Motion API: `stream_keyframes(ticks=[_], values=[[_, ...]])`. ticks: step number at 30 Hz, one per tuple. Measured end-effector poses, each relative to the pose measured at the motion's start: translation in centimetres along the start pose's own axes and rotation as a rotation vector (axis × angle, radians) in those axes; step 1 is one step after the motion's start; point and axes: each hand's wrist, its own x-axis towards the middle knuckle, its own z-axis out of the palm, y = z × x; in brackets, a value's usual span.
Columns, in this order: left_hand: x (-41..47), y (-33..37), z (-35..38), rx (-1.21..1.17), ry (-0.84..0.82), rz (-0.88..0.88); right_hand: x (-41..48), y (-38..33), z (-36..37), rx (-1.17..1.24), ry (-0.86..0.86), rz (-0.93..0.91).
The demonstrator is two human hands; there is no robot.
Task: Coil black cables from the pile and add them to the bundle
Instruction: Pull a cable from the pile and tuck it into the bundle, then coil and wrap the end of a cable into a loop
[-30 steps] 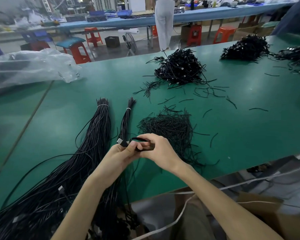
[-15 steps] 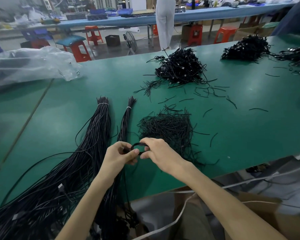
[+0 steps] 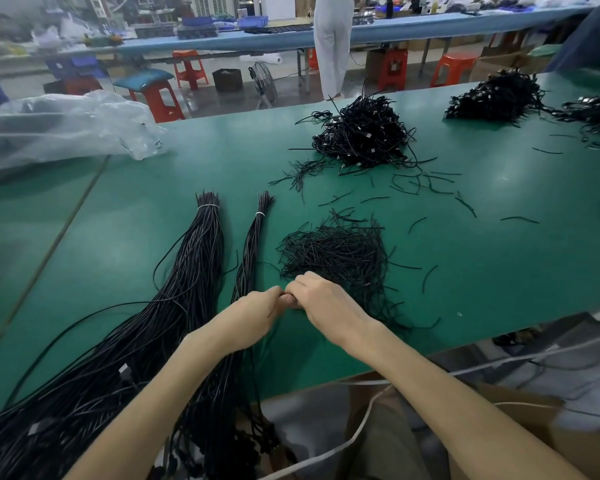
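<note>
The left hand [image 3: 253,315] and right hand [image 3: 321,303] meet, fingers curled and their contents hidden, beside the short ties [image 3: 340,251], probably to bind a coil, while the cable pile [image 3: 174,306] lies left on the bench [image 3: 465,271].

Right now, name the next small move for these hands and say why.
Probably the right hand should draw one short strand from the strand pile at its fingertips, to tie with. It meets the left hand, fingers curled; what they pinch is hidden.
</note>
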Motion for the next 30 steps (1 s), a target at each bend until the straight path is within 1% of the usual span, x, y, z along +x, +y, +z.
stream_keyframes(ticks=[2, 3, 5, 7, 8, 9, 11, 13, 14, 17, 21, 24, 30], values=[[0.4, -0.4, 0.6, 0.033, 0.108, -0.009, 0.4, 0.4, -0.1, -0.024, 0.055, 0.021], [0.8, -0.5, 0.9, -0.003, 0.166, -0.013, 0.6, 0.7, -0.1, -0.096, 0.090, 0.028], [1.7, -0.6, 1.3, -0.187, 0.288, -0.058, 0.8, 1.6, -0.4, -0.237, 0.210, 0.095], [2.6, -0.9, 1.5, -0.460, 0.381, -0.167, 1.1, 2.7, -0.6, -0.248, 0.351, 0.223], [2.8, -1.0, 1.7, -0.610, 0.403, -0.221, 1.2, 3.5, -0.5, -0.216, 0.376, 0.293], [2.9, -1.0, 2.0, -0.734, 0.414, -0.260, 1.2, 4.3, -0.3, -0.192, 0.363, 0.370], [2.7, -1.0, 2.5, -0.854, 0.441, -0.291, 1.1, 5.7, 0.7, -0.143, 0.268, 0.506], [2.5, -1.1, 2.9, -0.890, 0.474, -0.271, 0.8, 6.8, 1.8, -0.103, 0.196, 0.588], [2.4, -1.1, 3.1, -0.907, 0.492, -0.261, 0.7, 7.2, 2.3, -0.070, 0.189, 0.609], [2.5, -1.2, 3.7, -0.879, 0.538, -0.230, 0.4, 7.7, 3.4, 0.075, 0.259, 0.673], [3.0, -1.4, 4.6, -0.763, 0.557, -0.219, 0.1, 7.7, 4.4, 0.085, 0.345, 0.642], [3.3, -1.9, 4.8, -0.782, 0.575, -0.239, 0.2, 7.9, 4.5, 0.132, 0.353, 0.634], [3.5, -1.9, 5.0, -0.763, 0.573, -0.239, 0.2, 8.1, 4.3, 0.252, 0.374, 0.679]])
